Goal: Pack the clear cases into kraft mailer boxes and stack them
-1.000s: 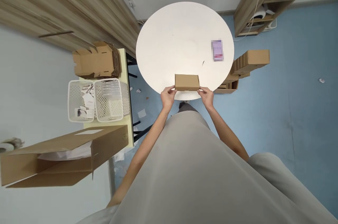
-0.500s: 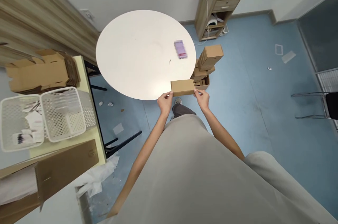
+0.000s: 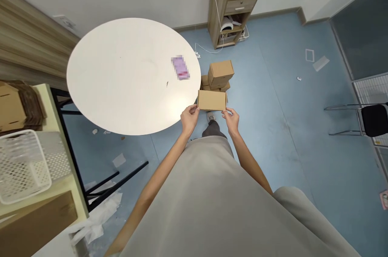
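Between my two hands I hold a small closed brown cardboard box [image 3: 211, 100]. My left hand [image 3: 189, 118] pinches its near left corner, thumb and fingers closed on the edge. At the near right corner, my right hand [image 3: 231, 120] grips it the same way. The box is in front of my body, just off the right edge of the round white table [image 3: 121, 75]. Behind it on the floor stands a pile of similar cardboard boxes [image 3: 220, 73], partly hidden by the held one.
A pixelated purple item [image 3: 180, 67] lies on the round table. Left, a side table [image 3: 51, 95] bears flat cardboard blanks [image 3: 18, 105], a white plastic basket [image 3: 22, 168] and a large carton [image 3: 39, 224]. A wooden cabinet [image 3: 239, 4] stands by the wall; a black chair [image 3: 375, 120] is far right.
My view has turned right, so the table and shelving appear farther left. The box remains in both hands and shows more of its top face, now in front of the box pile.
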`<state>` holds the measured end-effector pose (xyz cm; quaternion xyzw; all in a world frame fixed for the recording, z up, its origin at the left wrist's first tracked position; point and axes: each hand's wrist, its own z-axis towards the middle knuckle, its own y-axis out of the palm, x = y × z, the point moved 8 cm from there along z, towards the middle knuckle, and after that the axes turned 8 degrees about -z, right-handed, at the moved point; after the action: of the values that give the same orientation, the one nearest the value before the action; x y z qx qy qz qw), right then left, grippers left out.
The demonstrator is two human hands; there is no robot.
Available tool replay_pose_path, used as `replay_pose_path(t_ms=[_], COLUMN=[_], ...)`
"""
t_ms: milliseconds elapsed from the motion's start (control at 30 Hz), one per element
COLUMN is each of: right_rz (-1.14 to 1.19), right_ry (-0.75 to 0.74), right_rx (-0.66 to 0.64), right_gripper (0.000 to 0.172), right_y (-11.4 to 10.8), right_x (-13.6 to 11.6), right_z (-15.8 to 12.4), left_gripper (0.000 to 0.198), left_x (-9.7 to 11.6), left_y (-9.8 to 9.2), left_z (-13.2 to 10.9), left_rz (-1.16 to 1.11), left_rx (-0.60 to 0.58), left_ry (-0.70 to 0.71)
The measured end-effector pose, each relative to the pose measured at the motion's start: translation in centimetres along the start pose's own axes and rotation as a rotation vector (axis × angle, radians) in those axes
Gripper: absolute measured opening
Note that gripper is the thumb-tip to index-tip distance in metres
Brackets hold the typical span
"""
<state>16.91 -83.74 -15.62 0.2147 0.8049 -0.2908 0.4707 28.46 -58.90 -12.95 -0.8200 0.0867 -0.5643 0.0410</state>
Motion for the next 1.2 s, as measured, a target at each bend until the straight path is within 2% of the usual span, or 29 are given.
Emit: replay_pose_path(t_ms=[200, 300, 433, 533, 667, 933, 1200], right_rz=[-0.048, -0.085, -0.138, -0.186, -0.242, -0.294, -0.263], right_ry=[-0.064, -0.080, -0.112, -0.110, -0.085, -0.035, -0.037], right_rx=[-0.083, -0.133, -0.203, -0.253, -0.312, -0.332, -0.331], right_gripper=[0.051, 0.051, 0.046, 0.042, 0.043, 0.044, 0.043], right_y=[-2.7, -3.2, -2.5, -1.3, 0.4, 1.4, 1.4], right_x=[-4.9, -7.0, -9.0, -9.5, -9.0, -6.7, -6.1], right_z=[12.5, 18.5, 25.2, 28.5, 30.2, 30.0, 30.8], left_gripper=[0.020, 0.024, 0.026, 0.026, 0.026, 0.027, 0.027], left_x=[4.9, 6.5, 7.2, 6.7, 5.4, 2.8, 3.2], left_y=[9.0, 12.6, 15.8, 16.7, 16.7, 16.4, 16.9], left_z=[6.2, 9.3, 12.7, 14.4, 15.9, 17.9, 18.3], left_rz=[0.036, 0.045, 0.079, 0.099, 0.104, 0.105, 0.143], left_rx=[0.018, 0.039, 0.048, 0.072, 0.104, 0.125, 0.111], left_ry=[0.058, 0.068, 0.063, 0.024, -0.028, -0.102, -0.068])
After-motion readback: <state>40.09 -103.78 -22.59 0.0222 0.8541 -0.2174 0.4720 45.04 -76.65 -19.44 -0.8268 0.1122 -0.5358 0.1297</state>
